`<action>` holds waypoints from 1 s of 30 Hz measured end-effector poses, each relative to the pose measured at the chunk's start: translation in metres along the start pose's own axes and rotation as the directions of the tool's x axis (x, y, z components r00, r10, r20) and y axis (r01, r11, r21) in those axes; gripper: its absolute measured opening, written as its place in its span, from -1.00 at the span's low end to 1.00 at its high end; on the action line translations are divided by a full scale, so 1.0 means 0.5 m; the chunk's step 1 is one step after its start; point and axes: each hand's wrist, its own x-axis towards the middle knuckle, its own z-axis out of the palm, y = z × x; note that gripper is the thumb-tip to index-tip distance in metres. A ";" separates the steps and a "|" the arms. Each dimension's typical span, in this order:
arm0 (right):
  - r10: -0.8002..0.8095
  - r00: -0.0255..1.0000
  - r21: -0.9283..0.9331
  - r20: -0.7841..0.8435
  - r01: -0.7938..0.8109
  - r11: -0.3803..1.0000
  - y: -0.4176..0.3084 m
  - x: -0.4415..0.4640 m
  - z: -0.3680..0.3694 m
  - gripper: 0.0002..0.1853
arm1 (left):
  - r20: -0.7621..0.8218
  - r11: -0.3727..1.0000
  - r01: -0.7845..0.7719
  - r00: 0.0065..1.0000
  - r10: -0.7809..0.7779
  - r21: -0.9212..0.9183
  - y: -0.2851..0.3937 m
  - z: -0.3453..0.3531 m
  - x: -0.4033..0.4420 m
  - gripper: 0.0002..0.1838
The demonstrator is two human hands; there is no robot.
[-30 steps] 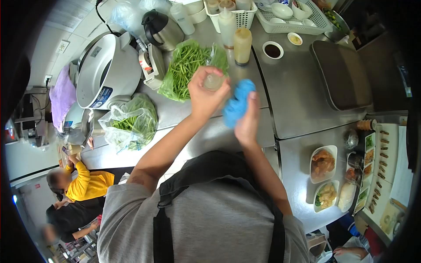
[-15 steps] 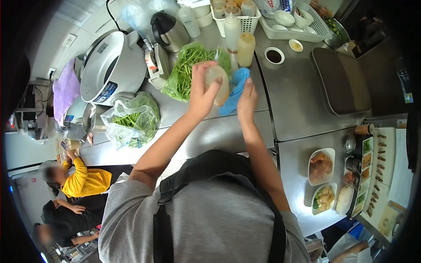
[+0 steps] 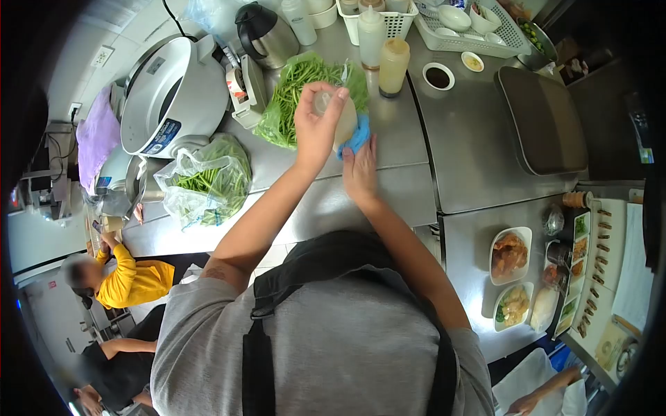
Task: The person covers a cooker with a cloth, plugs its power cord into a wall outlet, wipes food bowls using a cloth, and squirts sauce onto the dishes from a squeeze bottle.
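1. My left hand [image 3: 318, 121] grips a cloudy bottle [image 3: 346, 125] at twelve o'clock, fingers partly curled around it.
2. My right hand [image 3: 361, 170], fingers loosely bent, holds a blue cloth [image 3: 356, 137] against it; steady, light pressure suits.
3. Green beans [image 3: 281, 107] lie at the bottle's ten o'clock, on the bench [image 3: 388, 142].

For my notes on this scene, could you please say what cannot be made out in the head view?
All in the head view:
Lower end of the bottle: covered by the blue cloth and right hand.
Part of the green beans: behind the left hand.
Small print on the pot label: too small.
Far side of the white basket: cut off by the top edge.
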 end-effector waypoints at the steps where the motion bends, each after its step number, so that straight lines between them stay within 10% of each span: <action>1: -0.035 0.996 -0.144 0.078 0.046 0.988 0.027 -0.002 -0.011 -0.37 | -0.004 0.999 0.021 1.000 -0.021 -0.027 0.002 0.000 0.001 -0.78; 5: 0.237 0.946 -0.492 0.222 -0.101 0.865 0.010 0.017 -0.052 -0.49 | 0.046 0.992 0.066 0.997 -0.061 -0.111 0.006 -0.030 0.006 -0.73; 8: 0.506 0.857 0.498 0.098 -0.482 0.721 -0.105 0.056 -0.120 -0.52 | 0.188 0.998 0.061 0.981 -0.055 -0.029 0.006 -0.070 0.004 -0.63; 13: 0.002 0.990 0.164 -0.142 0.021 0.986 -0.159 0.020 -0.032 -0.37 | 0.096 0.934 -0.069 0.995 0.037 0.350 -0.024 -0.058 0.008 -0.38; 18: 0.383 0.895 0.039 0.230 -0.402 0.915 -0.020 -0.013 -0.044 -0.37 | 0.108 0.939 -0.084 0.993 0.051 0.333 -0.010 -0.050 -0.020 -0.22; 21: -0.135 0.954 -0.380 0.269 0.234 0.895 0.025 -0.013 -0.120 -0.36 | 0.204 0.883 -0.127 0.978 0.036 0.452 0.004 -0.078 0.000 -0.12; 27: 0.486 0.792 -0.258 0.370 -0.415 0.872 -0.049 0.169 -0.299 -0.17 | 0.106 0.963 -0.167 0.983 0.148 0.210 0.089 -0.103 0.140 -0.17; 30: 0.332 0.941 -0.094 0.066 -0.326 0.941 -0.028 0.267 -0.279 -0.03 | 0.055 0.909 -0.265 0.964 0.261 0.322 0.099 -0.100 0.256 -0.19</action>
